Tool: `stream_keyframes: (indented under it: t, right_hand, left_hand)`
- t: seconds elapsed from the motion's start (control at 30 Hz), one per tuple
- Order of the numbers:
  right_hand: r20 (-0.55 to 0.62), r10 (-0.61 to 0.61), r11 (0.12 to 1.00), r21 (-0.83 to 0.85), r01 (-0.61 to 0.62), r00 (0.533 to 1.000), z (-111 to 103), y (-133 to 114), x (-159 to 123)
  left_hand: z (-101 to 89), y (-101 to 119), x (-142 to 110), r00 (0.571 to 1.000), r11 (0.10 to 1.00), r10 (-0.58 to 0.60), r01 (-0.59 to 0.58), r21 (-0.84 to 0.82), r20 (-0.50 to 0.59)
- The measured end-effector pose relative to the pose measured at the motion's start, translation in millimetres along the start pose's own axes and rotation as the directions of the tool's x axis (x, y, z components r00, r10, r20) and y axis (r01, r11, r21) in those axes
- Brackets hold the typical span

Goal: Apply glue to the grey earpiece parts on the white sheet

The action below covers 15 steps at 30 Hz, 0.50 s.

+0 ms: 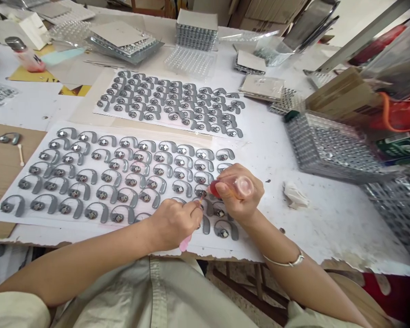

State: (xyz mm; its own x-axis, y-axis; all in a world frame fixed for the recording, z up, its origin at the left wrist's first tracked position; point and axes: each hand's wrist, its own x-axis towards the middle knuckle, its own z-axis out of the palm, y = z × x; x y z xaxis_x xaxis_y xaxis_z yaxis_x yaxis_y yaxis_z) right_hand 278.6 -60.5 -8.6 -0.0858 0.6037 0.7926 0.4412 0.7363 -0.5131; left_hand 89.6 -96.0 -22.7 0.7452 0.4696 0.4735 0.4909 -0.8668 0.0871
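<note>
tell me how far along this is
Seemingly done: the far sheet is full of gray hook-shaped pieces set with silver studs. In hand: the right hand holds a red-tipped squeeze bottle, the left hand a pink applicator, at the near sheet. Left: unclear, since no finished mark shows; stud trays remain.

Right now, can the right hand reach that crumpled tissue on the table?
Probably yes. The right hand is close to the crumpled tissue, with only the white table surface between them and no tray in the path. It holds a small clear bottle, though, which may hamper gripping.
</note>
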Motion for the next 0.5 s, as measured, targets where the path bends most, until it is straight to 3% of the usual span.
stream_keyframes:
  t: [0.17,0.27,0.4,0.5]
  right_hand:
    - [0.009,-0.029,0.999,-0.042,0.029,1.0,1,0,-1]
    - [-0.006,-0.017,0.999,-0.038,0.017,1.0,1,1,-1]
    - [-0.071,0.116,0.993,0.03,-0.115,0.991,-13,-4,2]
    - [-0.183,0.246,0.968,0.005,-0.249,0.952,-28,-13,0]
  left_hand:
    - [0.5,0,0,0.999,1.0,0.0,-0.001,-0.011,-0.039]
    - [0.1,-1,1,1.0,1.0,-0.004,0.004,-0.002,-0.006]
    - [-2.0,-4,4,0.997,1.0,0.009,-0.008,-0.006,0.072]
    - [-4.5,-9,6,0.995,0.999,0.013,-0.009,-0.041,0.094]
